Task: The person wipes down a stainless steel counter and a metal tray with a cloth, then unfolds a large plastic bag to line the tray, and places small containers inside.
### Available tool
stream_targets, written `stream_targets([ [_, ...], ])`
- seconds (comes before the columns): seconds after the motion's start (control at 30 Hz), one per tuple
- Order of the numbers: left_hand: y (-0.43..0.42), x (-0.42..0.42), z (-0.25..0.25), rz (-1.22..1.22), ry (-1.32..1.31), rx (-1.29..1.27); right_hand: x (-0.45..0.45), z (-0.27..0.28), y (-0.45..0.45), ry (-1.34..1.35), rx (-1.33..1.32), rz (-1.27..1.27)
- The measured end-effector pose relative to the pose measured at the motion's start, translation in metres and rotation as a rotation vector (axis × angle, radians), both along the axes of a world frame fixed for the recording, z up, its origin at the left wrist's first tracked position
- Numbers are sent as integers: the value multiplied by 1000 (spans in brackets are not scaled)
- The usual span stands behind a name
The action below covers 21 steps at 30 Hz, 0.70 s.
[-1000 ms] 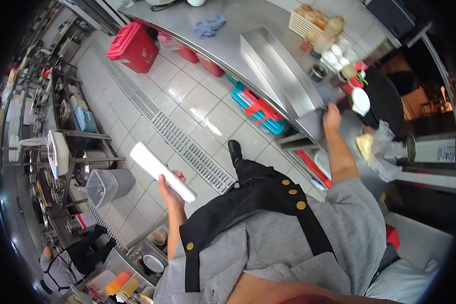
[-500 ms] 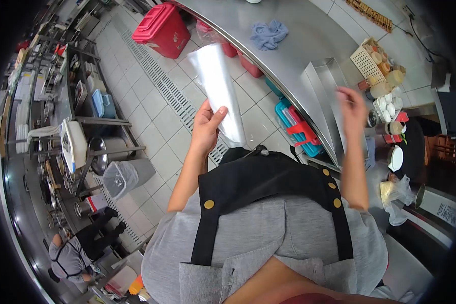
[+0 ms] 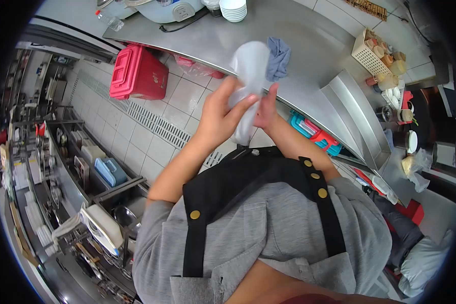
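My left hand is wrapped round the lower part of a whitish plastic roll, which stands roughly upright in front of my chest and is a little blurred. On the roll's right side is my right hand, thumb up and apart from the fingers, its palm close against the plastic; whether it touches is hard to tell. Just behind the roll, a crumpled blue cloth lies on the steel counter. A long steel tray rests on that counter to the right.
Below the counter's left part stands a red lidded bin. White bowls are stacked at the back, and a basket of bottles sits at the right. Shelving with a blue container is at the left. A floor drain crosses the tiles.
My right hand has come off the counter and tray area over to the roll. My left hand has carried the roll up and to the right. The view has shifted.
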<state>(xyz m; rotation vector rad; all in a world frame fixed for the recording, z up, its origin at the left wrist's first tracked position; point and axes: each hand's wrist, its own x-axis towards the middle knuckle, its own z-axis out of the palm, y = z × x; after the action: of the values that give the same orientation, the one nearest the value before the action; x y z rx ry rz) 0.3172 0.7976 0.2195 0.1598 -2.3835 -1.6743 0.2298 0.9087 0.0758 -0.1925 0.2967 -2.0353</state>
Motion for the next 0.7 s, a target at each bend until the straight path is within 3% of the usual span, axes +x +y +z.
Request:
stream_targets([
  [0.1, -12, -46, 62, -342, 281, -23, -15, 10, -35, 58, 98, -260],
  [0.2, -22, -93, 120, -464, 406, -63, -29, 15, -54, 6, 99, -357],
  [0.23, -29, -117, 130, -588, 545, 69, -36, 14, -58, -12, 99, -381],
  [0.33, -55, -128, 171, -640, 631, 286, -66, 15, -73, -52, 102, -436],
  [0.4, -112, -110, 185, -94, 857, -164, -89, 14, -80, -77, 108, -459],
  [0.47, -164, -105, 199, 184, 981, -541, -116, 15, -85, -96, 115, -489],
  [0.53, -208, -107, 208, 174, 1013, -692, -138, -11, -72, -186, 56, -448],
  [0.63, -267, -117, 194, 415, 699, -391, -161, -33, -53, -65, 128, -533],
  [0.7, -309, -127, 168, 527, 494, -131, -178, -57, -32, -7, 258, -420],
])
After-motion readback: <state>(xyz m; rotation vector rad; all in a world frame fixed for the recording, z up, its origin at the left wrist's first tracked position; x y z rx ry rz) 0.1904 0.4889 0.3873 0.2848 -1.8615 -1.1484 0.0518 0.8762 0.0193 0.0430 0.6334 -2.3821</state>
